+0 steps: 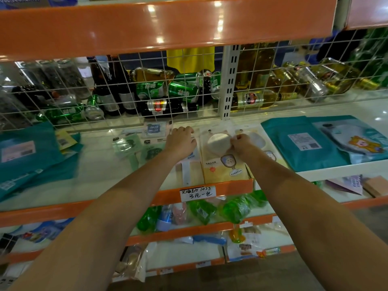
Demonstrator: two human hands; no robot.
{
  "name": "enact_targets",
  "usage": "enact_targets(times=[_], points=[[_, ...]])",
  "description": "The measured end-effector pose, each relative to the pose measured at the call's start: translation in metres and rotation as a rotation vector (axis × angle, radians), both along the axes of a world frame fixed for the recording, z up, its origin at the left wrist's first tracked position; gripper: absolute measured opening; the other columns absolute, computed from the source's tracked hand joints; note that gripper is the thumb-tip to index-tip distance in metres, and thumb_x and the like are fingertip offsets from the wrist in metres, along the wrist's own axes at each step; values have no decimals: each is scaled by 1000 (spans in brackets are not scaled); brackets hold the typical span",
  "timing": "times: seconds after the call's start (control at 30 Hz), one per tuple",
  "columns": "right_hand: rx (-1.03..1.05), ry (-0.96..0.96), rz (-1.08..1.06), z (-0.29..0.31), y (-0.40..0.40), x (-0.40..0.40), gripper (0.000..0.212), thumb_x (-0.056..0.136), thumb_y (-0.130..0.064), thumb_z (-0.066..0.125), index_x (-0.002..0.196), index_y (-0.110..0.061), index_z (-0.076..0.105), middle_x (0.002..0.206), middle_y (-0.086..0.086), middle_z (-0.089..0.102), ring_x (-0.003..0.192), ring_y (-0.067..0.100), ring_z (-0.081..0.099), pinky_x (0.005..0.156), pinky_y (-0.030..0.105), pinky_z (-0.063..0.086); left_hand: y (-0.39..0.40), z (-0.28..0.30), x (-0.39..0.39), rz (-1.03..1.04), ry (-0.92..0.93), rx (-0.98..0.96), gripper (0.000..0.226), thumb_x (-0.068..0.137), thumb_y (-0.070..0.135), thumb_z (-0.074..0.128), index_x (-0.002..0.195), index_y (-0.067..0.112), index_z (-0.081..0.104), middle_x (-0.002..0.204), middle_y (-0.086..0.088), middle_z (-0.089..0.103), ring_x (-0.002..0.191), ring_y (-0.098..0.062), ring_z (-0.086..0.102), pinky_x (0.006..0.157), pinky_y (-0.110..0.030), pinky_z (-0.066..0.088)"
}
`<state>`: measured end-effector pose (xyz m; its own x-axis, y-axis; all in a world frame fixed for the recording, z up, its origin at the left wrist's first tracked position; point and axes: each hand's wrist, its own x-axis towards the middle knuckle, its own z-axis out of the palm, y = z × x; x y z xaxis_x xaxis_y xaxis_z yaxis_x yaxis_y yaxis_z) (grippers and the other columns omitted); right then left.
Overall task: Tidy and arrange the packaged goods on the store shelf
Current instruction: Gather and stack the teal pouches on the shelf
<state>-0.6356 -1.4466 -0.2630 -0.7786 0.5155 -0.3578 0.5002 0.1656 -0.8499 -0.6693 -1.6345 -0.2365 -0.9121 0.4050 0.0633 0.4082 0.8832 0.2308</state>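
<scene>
A yellow packet with a round white puff point(222, 156) lies flat on the white shelf point(100, 169), reaching to its front edge. My right hand point(241, 144) pinches this packet's right edge beside the puff. A second similar packet point(259, 139) lies partly under it, to the right. My left hand point(181, 140) rests with curled fingers on a pale packet point(189, 162) just left of the yellow one, near the back mesh. Small green and clear packets point(130, 145) lie scattered further left.
Large teal bags lie at the shelf's left point(31, 156) and right point(304, 141). A white wire mesh point(147, 95) backs the shelf, with bottles and green cans point(180, 89) behind it. An orange shelf point(168, 26) hangs overhead. Lower shelves point(199, 213) hold more goods.
</scene>
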Motion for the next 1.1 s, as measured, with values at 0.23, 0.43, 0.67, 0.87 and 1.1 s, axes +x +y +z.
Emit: enact_targets(times=[0.23,0.43,0.67,0.87,1.1], points=[[369,-74,123,5,-1,2,32,99,-15,43,127,-2,53,118,17,57,102,27,53,89,36,43,1,-2,2,-7,-19,-41,39,98,28,41,135,14,43,134,-11,48,123,-30,42,94,-39,39],[555,-123,199,4,-6,3,31,97,-14,49,125,-1,54,124,18,58,116,30,54,91,33,44,2,-2,3,-21,-47,-78,41,98,29,40,137,14,42,138,-11,44,125,-30,39,96,-40,38],[745,-154,233,6,-7,10,48,92,-21,57,134,-1,43,132,16,49,120,31,52,92,38,46,2,-4,5,-80,-19,-197,42,99,29,38,138,14,40,139,-10,43,127,-30,38,99,-42,35],[917,-99,361,31,-8,6,39,97,-23,47,133,-8,46,133,13,49,122,30,47,96,38,43,3,11,3,-129,24,-312,40,99,28,35,137,19,44,138,-8,46,126,-28,40,102,-44,31],[952,44,524,56,-35,-4,38,96,-30,48,130,-13,50,133,11,53,121,29,50,96,39,44,-7,29,-2,-24,11,-239,42,99,34,39,137,19,46,142,-9,46,128,-29,41,99,-41,37]])
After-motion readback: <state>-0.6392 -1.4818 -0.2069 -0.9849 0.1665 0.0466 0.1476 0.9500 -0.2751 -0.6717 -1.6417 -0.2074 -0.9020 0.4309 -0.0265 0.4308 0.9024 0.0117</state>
